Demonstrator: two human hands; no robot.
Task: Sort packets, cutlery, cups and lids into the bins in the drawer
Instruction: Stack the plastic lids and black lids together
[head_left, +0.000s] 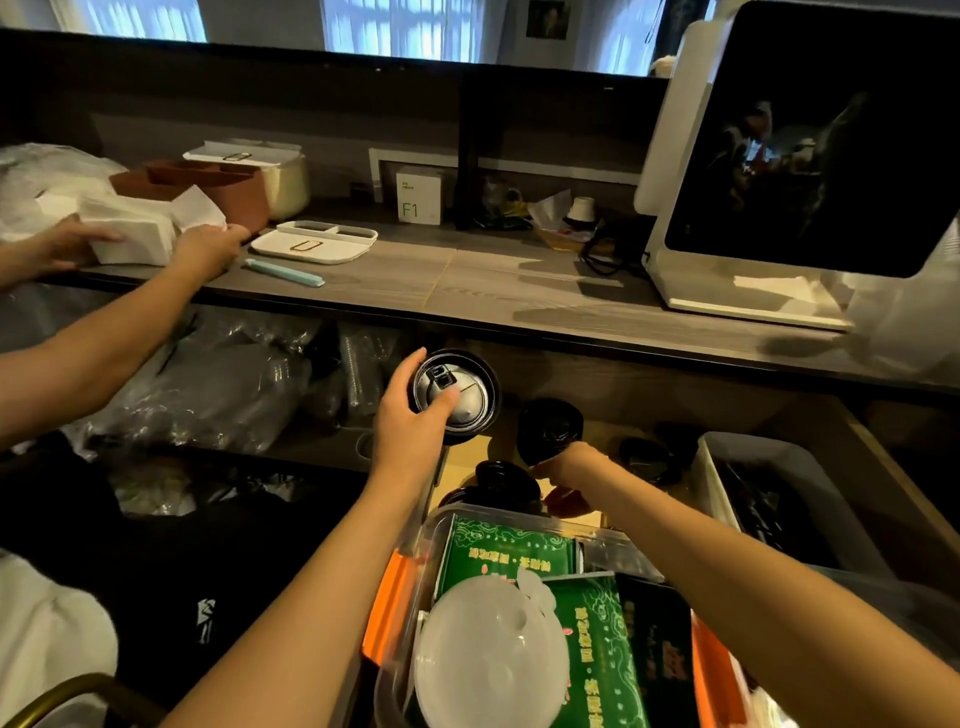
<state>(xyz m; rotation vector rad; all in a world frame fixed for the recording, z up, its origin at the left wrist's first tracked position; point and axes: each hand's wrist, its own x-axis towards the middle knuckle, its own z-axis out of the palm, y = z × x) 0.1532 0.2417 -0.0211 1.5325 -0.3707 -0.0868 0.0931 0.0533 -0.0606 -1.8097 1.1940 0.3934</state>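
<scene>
Head view, my left hand (410, 410): I hold a stack of black lids (457, 395) up over the far left of the open drawer (878, 441), fingers curled round its left rim, thumb laid across the top lid.
Head view, my right hand (571, 465): it is low in the drawer, fingers curled down onto a second black stack (548, 428) standing just right of centre; I cannot tell whether I truly grip it or only touch its base.
Head view, other lids: one more black stack (506, 480) sits nearer me, between my two wrists.
Head view, bins: the near clear bin (415, 545) holds green packets (506, 551) and a frosted dome lid (488, 654); a white bin (711, 467) at the right holds dark cutlery, blurred.
Head view, elsewhere: another person's hands (208, 249) handle white napkins (130, 234) on the far-left counter.
Step in hand: I judge this the lid step, gathering the black stacks.
Next move: it calls for one bin for lids; none plainly shows as theirs. I would keep the stack level, so it does not slide apart.
</scene>
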